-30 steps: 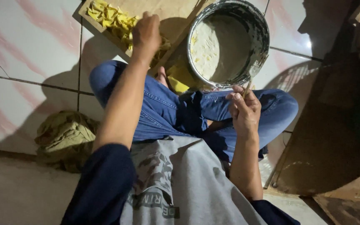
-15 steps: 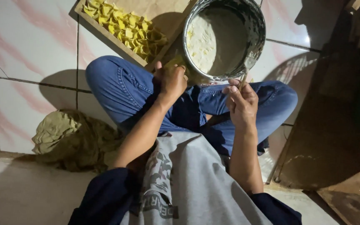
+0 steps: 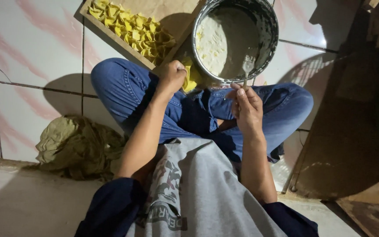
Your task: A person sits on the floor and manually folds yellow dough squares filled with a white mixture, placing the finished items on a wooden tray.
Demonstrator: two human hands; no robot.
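I sit cross-legged on a tiled floor in blue jeans. My left hand (image 3: pixel 172 75) is closed on a yellow wrapper sheet (image 3: pixel 191 74) just below the rim of a round metal bowl (image 3: pixel 266 26) with pale filling inside. My right hand (image 3: pixel 245 107) grips the handle of a fork (image 3: pixel 247 66), whose tines reach into the near side of the bowl. A wooden tray (image 3: pixel 110 37) at the upper left carries several folded yellow dumplings (image 3: pixel 132 30).
A crumpled olive-green cloth (image 3: pixel 77 147) lies on the floor at my left. A dark wooden board (image 3: pixel 352 145) leans at the right, with more wood pieces at the lower right corner.
My left hand came back from the tray of dumplings to my lap, now holding a yellow wrapper. My right hand lifted the fork toward the bowl.
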